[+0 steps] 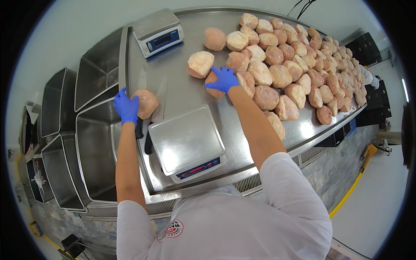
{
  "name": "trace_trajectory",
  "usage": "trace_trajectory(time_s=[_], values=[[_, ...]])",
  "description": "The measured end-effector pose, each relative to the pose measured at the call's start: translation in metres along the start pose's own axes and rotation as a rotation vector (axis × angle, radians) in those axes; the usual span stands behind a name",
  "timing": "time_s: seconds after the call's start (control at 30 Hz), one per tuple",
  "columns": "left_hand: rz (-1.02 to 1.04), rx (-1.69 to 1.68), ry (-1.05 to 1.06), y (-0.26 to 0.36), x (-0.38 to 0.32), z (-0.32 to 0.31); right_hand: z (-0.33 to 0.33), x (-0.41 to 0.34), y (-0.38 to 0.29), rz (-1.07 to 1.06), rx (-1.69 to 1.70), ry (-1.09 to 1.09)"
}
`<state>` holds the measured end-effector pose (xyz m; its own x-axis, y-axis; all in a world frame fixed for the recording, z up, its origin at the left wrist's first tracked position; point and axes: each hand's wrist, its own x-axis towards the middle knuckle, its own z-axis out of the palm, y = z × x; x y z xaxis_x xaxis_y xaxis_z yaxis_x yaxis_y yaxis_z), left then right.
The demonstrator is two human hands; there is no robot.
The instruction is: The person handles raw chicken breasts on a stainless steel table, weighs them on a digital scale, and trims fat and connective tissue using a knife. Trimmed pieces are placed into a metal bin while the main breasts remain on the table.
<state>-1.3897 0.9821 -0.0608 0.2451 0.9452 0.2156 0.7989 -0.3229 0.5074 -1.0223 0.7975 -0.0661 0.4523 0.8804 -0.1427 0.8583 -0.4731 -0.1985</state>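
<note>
My left hand (126, 106), in a blue glove, rests against the left side of a rounded piece of raw meat (147, 103), which lies partly over two knives near the table's left edge. My right hand (223, 80), gloved too, lies over another meat piece (214, 87) with its fingers spread on it. A pale, fat-covered piece (200, 64) sits just beyond that hand. Between my arms stands a digital scale (188, 139) with a bare metal plate and a lit red display. The black handles of the knives (148, 143) show beside the scale.
Many meat pieces (281, 76) cover the right part of the steel table (182, 87). A second scale (159, 31) stands at the far left corner. Deep steel bins (97, 152) adjoin the left edge. Part of a person in white (370, 78) shows at the far right end.
</note>
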Motion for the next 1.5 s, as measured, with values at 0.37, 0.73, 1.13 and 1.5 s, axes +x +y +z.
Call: trace_trajectory(time_s=[0.37, 0.73, 1.13, 1.5], values=[[-0.556, -1.323, -0.975, 0.252, -0.317, -0.014, 0.005, -0.143, 0.002, -0.115, 0.021, -0.202], [-0.183, -0.910, -0.470, 0.267, -0.388, 0.082, 0.028, -0.297, 0.099, 0.193, 1.508, -0.025], [-0.117, -0.714, 0.113, 0.201, -0.251, -0.053, -0.032, -0.254, -0.059, -0.165, 0.795, 0.166], [-0.355, -1.020, 0.217, 0.157, -0.256, -0.095, -0.036, -0.213, -0.049, -0.311, 0.911, 0.500]])
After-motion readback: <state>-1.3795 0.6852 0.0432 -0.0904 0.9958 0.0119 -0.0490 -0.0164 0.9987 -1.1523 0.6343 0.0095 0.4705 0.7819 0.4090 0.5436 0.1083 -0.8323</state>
